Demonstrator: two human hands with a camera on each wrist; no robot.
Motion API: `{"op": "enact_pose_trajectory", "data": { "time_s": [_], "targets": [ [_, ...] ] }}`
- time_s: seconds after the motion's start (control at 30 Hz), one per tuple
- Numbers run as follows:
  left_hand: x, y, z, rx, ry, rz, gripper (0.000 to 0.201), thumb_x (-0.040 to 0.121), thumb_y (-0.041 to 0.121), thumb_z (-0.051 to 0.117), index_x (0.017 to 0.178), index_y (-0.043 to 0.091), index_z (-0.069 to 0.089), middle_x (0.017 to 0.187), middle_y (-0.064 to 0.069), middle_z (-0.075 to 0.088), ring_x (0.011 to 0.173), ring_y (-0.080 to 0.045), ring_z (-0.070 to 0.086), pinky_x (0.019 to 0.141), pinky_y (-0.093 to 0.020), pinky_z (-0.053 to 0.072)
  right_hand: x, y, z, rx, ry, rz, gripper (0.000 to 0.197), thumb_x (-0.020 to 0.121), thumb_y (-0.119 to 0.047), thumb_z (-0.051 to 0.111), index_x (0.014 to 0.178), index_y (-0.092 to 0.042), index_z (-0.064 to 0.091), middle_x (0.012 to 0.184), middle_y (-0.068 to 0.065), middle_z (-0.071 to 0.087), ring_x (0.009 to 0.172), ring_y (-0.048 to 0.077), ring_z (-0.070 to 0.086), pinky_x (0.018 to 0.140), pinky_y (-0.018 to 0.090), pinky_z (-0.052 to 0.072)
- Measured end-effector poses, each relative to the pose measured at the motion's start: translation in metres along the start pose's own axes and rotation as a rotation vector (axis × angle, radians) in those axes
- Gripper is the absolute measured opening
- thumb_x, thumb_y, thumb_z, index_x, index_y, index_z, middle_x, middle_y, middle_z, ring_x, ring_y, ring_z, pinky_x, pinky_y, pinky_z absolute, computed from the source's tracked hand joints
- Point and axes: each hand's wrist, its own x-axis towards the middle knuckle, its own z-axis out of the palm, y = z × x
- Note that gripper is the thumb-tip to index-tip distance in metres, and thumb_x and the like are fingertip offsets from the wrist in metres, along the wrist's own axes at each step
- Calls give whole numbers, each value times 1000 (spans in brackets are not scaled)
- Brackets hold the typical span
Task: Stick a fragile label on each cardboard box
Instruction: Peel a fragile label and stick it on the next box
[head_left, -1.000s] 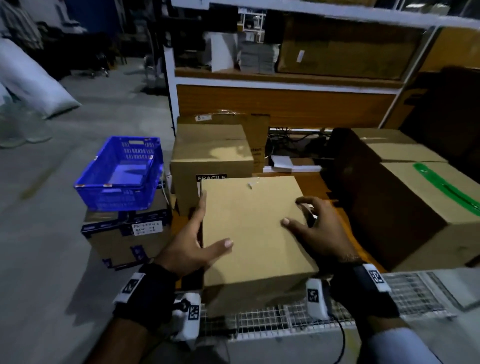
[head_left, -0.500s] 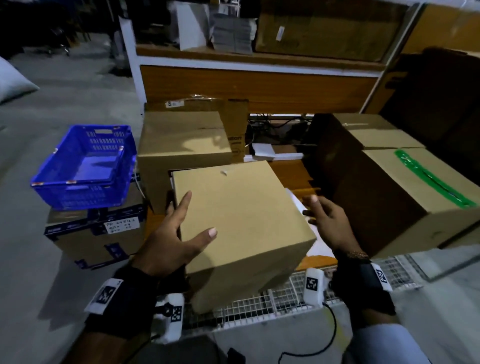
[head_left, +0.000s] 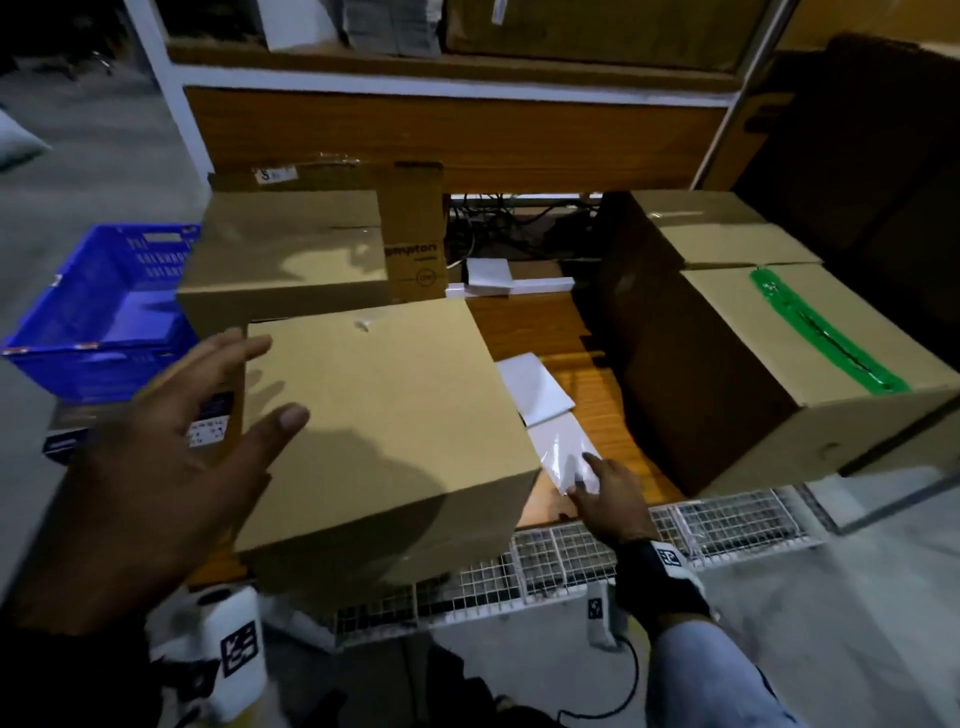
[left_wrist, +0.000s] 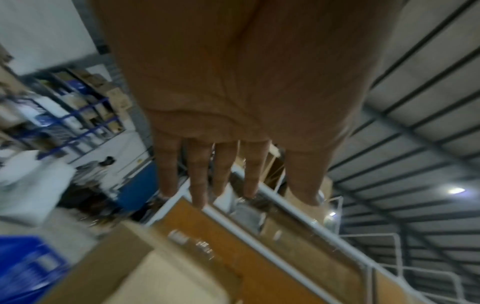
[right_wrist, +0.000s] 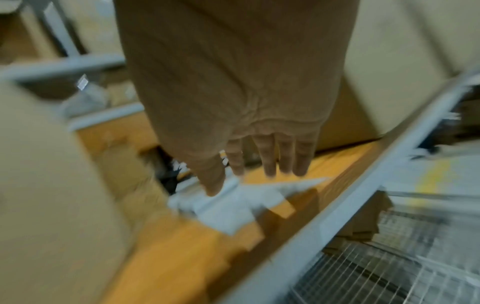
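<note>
— While the cardboard box (head_left: 384, 431) sits mid-bench, the left hand (head_left: 171, 441) hovers beside it, spread wide, holding nothing.
— And right of the box?
— The right hand (head_left: 613, 499), fingers extended, touches the white label sheets (head_left: 563, 452). Glossy sheets could slide or lift doubled.

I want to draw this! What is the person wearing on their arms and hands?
Bare hands. Each wrist has a black band with a white square-patterned tag and a small white camera box. The right arm has a light blue sleeve and a thin black cable.
</note>
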Motion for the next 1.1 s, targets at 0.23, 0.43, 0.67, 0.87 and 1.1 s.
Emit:
{"op": "enact_pose_trajectory", "data": {
  "time_s": [0.23,0.43,0.67,0.87,1.1],
  "targets": [
    [-7,80,39,88,-95,231,62,81,61,59,139,41,58,144,16,56,127,-6,53,101,-34,45,-4,-4,17,-335,64,-122,43,87,-50,73,123,-29,64,132,12,56,121,34,49,99,45,44],
    [-8,102,78,95,-224,278,68,82,63,55,140,29,61,146,9,58,134,-9,51,111,-38,45,-16,-3,12,-402,128,-161,21,87,-30,75,106,-21,75,106,11,65,99,34,61,88,47,48],
    [-13,110,124,65,-283,369,49,94,57,60,137,32,63,138,14,62,115,-3,59,94,-23,49,-24,20,-11,-326,189,-139,17,79,-21,81,95,-18,77,107,10,66,96,35,62,83,46,53],
    [-23,123,201,-59,-364,493,27,102,24,58,125,21,69,121,8,70,103,-4,62,88,-10,42,-32,55,-28,-152,282,-119,14,87,-20,71,99,-16,78,112,12,63,95,36,60,78,44,55],
    [-32,119,294,-48,-524,168,40,106,11,50,143,23,54,142,-1,59,124,-18,57,96,-24,44,-37,86,-46,-170,66,-149,25,88,-48,73,94,-25,79,109,6,66,98,30,63,82,38,52]
  ]
}}
